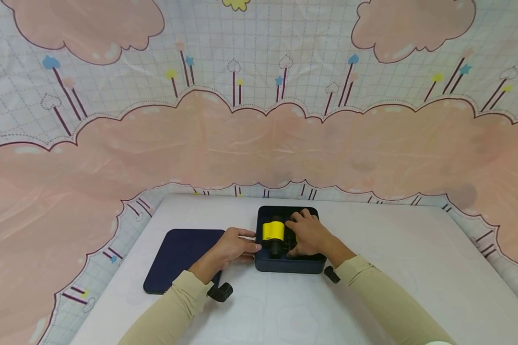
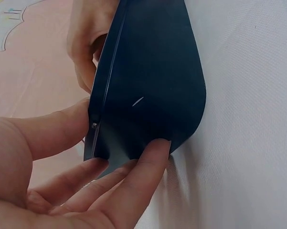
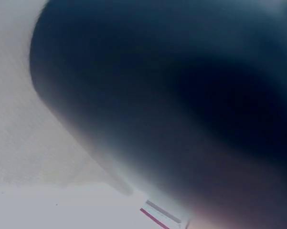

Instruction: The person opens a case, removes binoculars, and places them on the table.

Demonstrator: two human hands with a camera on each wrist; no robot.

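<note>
A dark blue box [image 1: 290,266] without its lid stands on the white table. Inside it lies a pair of yellow-and-black binoculars [image 1: 273,231], one barrel showing and the other side covered by my right hand. My right hand [image 1: 311,235] reaches into the box, its curled fingers gripping the right part of the binoculars. Against the box's left side rests my left hand [image 1: 237,244], fingers extended. In the left wrist view, its thumb touches the rim and its fingertips press the box wall [image 2: 153,71]. The right wrist view shows mostly the blurred box wall [image 3: 110,81].
The flat dark blue lid [image 1: 177,256] lies left of the box, partly under my left forearm. A small black device [image 1: 221,292] hangs at my left wrist, another [image 1: 331,274] at my right. A printed cloth [image 1: 259,148] with pink clouds rises behind the white table [image 1: 285,311].
</note>
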